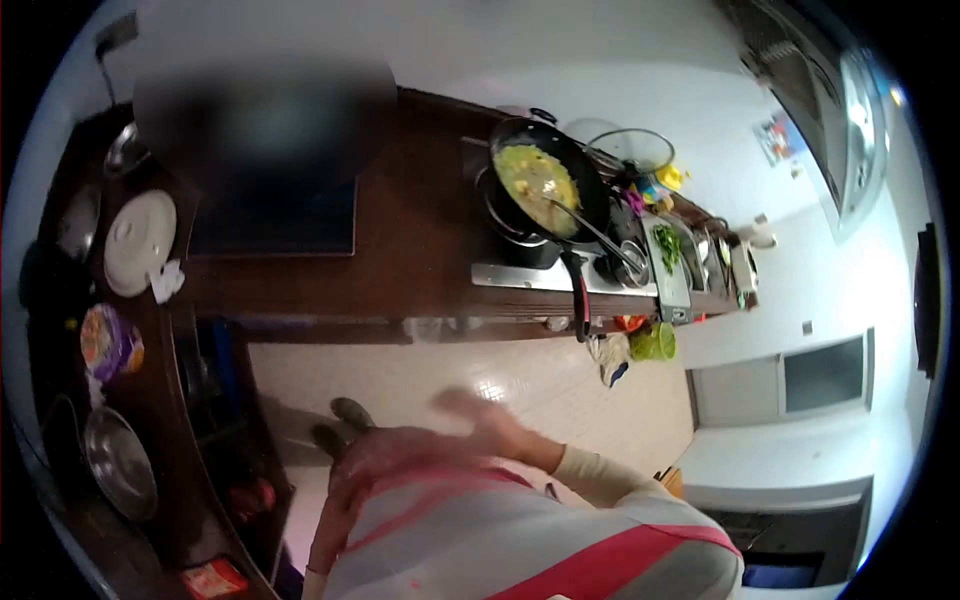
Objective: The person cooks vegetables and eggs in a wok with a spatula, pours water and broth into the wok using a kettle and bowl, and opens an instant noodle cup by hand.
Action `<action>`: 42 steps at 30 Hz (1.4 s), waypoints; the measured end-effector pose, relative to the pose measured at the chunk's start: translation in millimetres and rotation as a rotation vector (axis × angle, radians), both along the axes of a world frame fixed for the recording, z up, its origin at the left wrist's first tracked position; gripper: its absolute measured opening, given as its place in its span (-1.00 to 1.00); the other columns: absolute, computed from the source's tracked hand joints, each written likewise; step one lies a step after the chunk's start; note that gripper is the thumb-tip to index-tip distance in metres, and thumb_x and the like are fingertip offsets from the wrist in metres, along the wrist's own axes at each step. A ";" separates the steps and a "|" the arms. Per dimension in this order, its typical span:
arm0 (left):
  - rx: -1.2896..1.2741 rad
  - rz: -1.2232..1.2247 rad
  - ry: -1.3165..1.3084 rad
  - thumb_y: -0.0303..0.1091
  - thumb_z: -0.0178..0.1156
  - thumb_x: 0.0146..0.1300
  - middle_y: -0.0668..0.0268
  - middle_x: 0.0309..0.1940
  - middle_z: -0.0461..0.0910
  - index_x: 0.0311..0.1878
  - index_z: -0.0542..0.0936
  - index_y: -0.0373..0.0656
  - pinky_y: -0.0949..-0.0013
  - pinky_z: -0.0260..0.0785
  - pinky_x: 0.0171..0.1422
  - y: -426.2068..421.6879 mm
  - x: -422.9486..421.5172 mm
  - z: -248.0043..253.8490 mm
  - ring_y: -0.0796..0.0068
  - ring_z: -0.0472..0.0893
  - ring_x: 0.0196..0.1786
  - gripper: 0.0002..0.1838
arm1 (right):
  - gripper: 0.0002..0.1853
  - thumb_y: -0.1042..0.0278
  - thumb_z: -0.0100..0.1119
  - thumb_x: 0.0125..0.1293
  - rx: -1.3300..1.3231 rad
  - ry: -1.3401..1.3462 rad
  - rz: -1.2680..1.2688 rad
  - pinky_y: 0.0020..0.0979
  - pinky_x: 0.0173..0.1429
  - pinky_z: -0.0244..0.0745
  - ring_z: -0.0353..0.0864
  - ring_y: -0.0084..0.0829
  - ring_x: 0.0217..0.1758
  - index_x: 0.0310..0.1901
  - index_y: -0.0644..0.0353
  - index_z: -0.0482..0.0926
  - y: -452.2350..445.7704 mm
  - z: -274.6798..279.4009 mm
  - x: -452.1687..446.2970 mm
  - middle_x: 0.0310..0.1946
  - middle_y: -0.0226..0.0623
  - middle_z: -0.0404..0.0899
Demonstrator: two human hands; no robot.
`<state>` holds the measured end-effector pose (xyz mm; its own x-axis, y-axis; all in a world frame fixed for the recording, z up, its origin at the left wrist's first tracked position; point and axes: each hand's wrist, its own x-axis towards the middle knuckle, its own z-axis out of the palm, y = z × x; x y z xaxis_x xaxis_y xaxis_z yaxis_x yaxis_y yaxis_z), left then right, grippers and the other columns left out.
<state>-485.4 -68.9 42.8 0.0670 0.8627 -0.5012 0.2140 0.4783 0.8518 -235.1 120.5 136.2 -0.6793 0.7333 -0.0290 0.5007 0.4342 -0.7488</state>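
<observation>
In front of my apron (440, 540), my right hand (485, 418) is lifted away from the counter and smeared by motion, so its fingers do not show clearly. My left hand (350, 482) is low against the front of the apron, blurred, its fingers not distinguishable. Neither hand touches the black wok (592, 185) on the stove (510, 277). Inside the wok is a yellow-green soupy food (535, 185). A metal ladle (600, 236) rests in it, its handle leaning over the wok's rim. The wok's black and red handle (581, 300) juts over the counter edge.
Chopped greens (667, 248) lie right of the stove, near a glass lid (650, 150). A green basket (655, 342) is below the counter. On the left side are a white lid (140, 240), a purple tub (112, 342), a metal bowl (120, 465) and a red packet (213, 578).
</observation>
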 end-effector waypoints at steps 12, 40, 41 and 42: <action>0.089 -0.250 0.143 -0.26 0.20 0.20 0.00 0.03 0.50 0.13 0.46 -0.20 0.24 0.35 0.11 63.4 -39.8 43.4 0.05 0.51 0.04 -0.55 | -0.72 0.43 0.35 -0.02 -0.356 0.360 -1.066 -0.56 -0.74 0.16 0.33 -0.64 -0.73 -0.39 0.17 0.36 140.4 -45.5 164.5 -0.69 -0.51 0.34; 0.376 0.597 0.278 -0.29 0.18 0.25 0.33 -0.18 0.64 0.03 0.54 -0.25 0.46 0.42 -0.08 182.9 -270.9 81.3 0.57 0.58 -0.17 -0.66 | -0.73 0.28 0.11 0.22 0.063 -0.538 -0.710 -0.35 -0.67 0.24 0.39 -0.44 -0.74 -0.57 0.24 0.45 314.6 -4.0 284.9 -0.73 -0.28 0.40; 0.384 0.682 0.342 -0.35 0.17 0.23 0.32 -0.19 0.64 0.02 0.54 -0.25 0.47 0.41 -0.09 188.6 -297.3 87.5 0.56 0.58 -0.18 -0.69 | -0.75 0.30 0.07 0.23 0.002 -0.567 -0.753 -0.38 -0.67 0.25 0.38 -0.48 -0.72 -0.56 0.20 0.43 310.7 14.1 265.9 -0.72 -0.34 0.39; 0.393 0.764 0.406 -0.41 0.16 0.22 0.31 -0.20 0.64 0.01 0.55 -0.26 0.47 0.41 -0.11 194.2 -323.6 93.7 0.55 0.58 -0.19 -0.71 | -0.77 0.32 0.04 0.24 -0.067 -0.580 -0.801 -0.41 -0.67 0.26 0.37 -0.52 -0.71 -0.55 0.16 0.42 304.1 29.4 247.9 -0.70 -0.39 0.37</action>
<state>-809.0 125.3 136.5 -0.7009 0.7128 -0.0263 0.2769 0.3060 0.9109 12.8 424.6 165.6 0.1494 0.9543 -0.2588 0.9247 -0.2276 -0.3053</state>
